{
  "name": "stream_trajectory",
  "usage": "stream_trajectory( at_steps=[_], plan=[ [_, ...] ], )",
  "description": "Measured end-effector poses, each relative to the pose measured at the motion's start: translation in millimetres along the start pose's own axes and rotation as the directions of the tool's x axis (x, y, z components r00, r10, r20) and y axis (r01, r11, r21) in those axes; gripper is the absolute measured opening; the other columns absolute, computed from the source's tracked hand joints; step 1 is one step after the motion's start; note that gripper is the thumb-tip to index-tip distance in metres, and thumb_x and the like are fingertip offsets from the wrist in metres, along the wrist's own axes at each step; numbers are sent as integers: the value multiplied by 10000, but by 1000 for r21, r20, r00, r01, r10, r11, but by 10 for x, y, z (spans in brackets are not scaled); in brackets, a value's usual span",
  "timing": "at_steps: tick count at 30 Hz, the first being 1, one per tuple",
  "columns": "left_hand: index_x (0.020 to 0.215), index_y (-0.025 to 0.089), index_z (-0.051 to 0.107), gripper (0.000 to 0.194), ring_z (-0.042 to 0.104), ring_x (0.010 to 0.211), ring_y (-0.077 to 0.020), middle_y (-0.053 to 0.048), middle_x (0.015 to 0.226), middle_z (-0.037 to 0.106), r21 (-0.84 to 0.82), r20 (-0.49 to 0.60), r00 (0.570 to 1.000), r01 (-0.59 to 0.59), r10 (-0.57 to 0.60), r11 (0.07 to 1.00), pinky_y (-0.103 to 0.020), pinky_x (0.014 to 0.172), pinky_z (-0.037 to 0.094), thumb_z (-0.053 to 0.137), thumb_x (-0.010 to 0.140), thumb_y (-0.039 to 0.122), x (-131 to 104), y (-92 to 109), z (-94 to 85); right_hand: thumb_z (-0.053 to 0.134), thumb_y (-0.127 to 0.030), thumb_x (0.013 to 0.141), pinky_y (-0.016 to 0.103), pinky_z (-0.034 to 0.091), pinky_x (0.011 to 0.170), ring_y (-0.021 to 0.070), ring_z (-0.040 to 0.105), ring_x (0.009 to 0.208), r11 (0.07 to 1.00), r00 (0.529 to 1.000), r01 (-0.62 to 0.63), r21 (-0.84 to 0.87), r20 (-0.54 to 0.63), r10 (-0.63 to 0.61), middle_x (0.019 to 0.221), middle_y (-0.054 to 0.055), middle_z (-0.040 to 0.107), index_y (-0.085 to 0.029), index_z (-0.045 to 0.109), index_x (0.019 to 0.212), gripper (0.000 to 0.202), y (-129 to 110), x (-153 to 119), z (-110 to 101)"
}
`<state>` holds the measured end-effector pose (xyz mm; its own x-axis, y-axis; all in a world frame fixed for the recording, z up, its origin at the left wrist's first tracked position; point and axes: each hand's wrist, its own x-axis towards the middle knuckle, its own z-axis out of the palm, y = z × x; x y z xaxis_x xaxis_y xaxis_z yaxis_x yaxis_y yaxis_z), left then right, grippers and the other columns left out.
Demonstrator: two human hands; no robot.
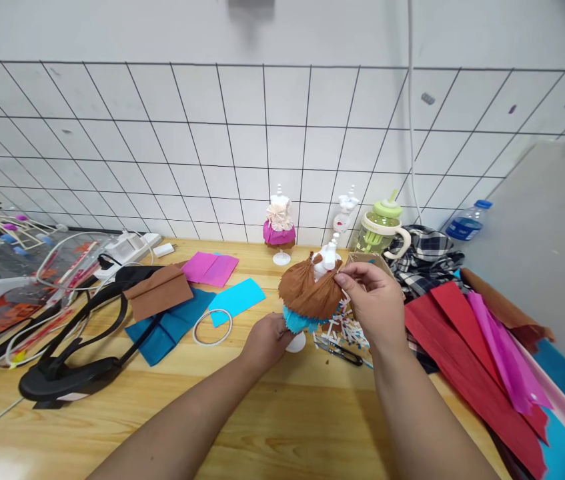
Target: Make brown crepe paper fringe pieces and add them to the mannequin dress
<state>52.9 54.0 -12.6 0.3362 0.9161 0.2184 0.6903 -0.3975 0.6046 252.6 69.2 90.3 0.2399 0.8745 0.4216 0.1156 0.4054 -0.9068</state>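
Observation:
A small white mannequin (326, 259) wears a pleated brown paper piece (307, 293) over a fringed blue layer (299, 322). With thumb and forefinger, my right hand (375, 297) pinches the brown paper's upper right edge beside the mannequin's chest. Low at the left, my left hand (266, 341) is closed at the blue layer, near the round white base (296, 343); its fingertips are partly hidden, so what it grips is unclear. Scissors (341, 351) lie just right of the base among paper scraps (355, 331).
Behind stand a dressed mannequin (279, 220), a bare one (346, 203) and a green cup (379, 227). Coloured papers (237, 301) and a white ring (212, 327) lie left, beside a black strap (77, 380) and cables. Red paper (482, 367) and checked cloth (425, 257) are right.

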Motion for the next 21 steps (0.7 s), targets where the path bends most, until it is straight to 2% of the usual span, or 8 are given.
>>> stream_trajectory(
  at_steps=[6, 10, 12, 16, 21],
  plan=[
    [891, 213, 714, 180, 649, 870, -200, -41, 919, 715, -23, 3, 1000, 15, -15, 1000, -260, 734, 444, 553, 865, 286, -4, 18, -3, 753, -270, 703, 310, 478, 710, 162, 608, 726, 996, 997, 79, -35, 26, -78, 752, 4, 678, -211, 689, 759, 104, 3, -3, -19],
    [903, 216, 717, 196, 637, 862, -195, -37, 883, 709, -22, 30, 1000, -7, 8, 1000, -257, 742, 447, 545, 871, 305, 0, 23, -11, 750, -241, 717, 321, 469, 730, 168, 609, 746, 965, 966, 249, -80, 95, -241, 747, 1, 675, -227, 697, 735, 58, -22, -12, -65],
    [875, 208, 716, 203, 632, 837, -189, -36, 859, 703, -14, 44, 999, -7, 8, 1000, -252, 724, 444, 543, 872, 314, 2, 23, -10, 747, -235, 725, 332, 467, 746, 172, 610, 755, 948, 955, 294, -122, 75, -287, 753, 1, 676, -230, 700, 740, 49, -27, -17, -70],
    [856, 204, 712, 208, 629, 826, -185, -39, 849, 697, -6, 57, 998, 8, -7, 1000, -245, 709, 437, 537, 876, 314, 3, 24, -3, 742, -266, 732, 351, 477, 748, 178, 617, 751, 961, 966, 235, -145, -71, -247, 772, 10, 676, -216, 691, 761, 77, -2, -21, -34],
    [852, 201, 704, 206, 628, 794, -179, -39, 844, 693, -17, 61, 998, 17, -16, 1000, -241, 677, 428, 538, 875, 321, -1, 39, -10, 738, -268, 734, 346, 475, 752, 175, 611, 745, 950, 959, 254, -180, -81, -271, 756, 9, 676, -210, 691, 760, 79, 4, -22, 5]
  ],
)
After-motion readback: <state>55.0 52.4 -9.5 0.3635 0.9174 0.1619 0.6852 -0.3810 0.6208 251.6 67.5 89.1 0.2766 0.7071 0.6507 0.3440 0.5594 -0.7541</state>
